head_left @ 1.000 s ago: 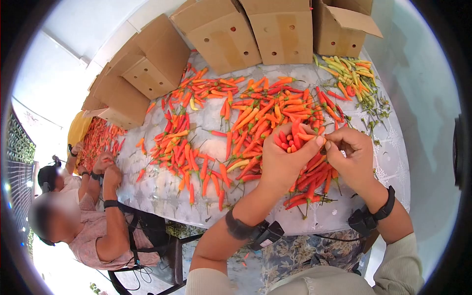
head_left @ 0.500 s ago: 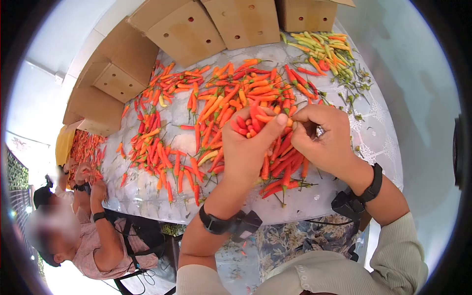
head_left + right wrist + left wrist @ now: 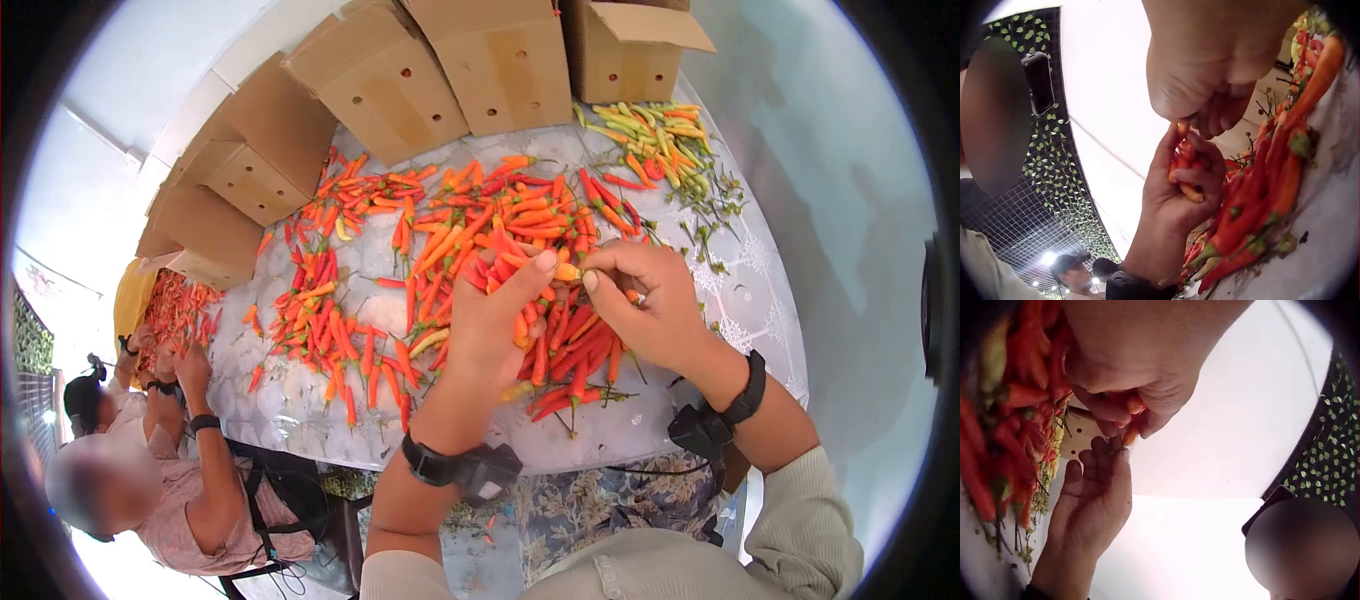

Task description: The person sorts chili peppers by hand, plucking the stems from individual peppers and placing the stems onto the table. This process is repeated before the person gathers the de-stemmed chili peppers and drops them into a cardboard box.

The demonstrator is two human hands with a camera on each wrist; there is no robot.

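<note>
Clamps chillies [image 3: 505, 246] in the left hand [image 3: 488, 315]; with the right hand [image 3: 655, 305], pinches the stem end of one orange chilli [image 3: 566, 271].

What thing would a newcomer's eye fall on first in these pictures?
Probably the bright red and orange chillies spread across the table. Above them, the left hand holds several more, while the right hand pinches one's end. Cardboard boxes stand along the far edge.

Pale wall [image 3: 850, 250], leafy grid bkgd [image 3: 1041, 144].
</note>
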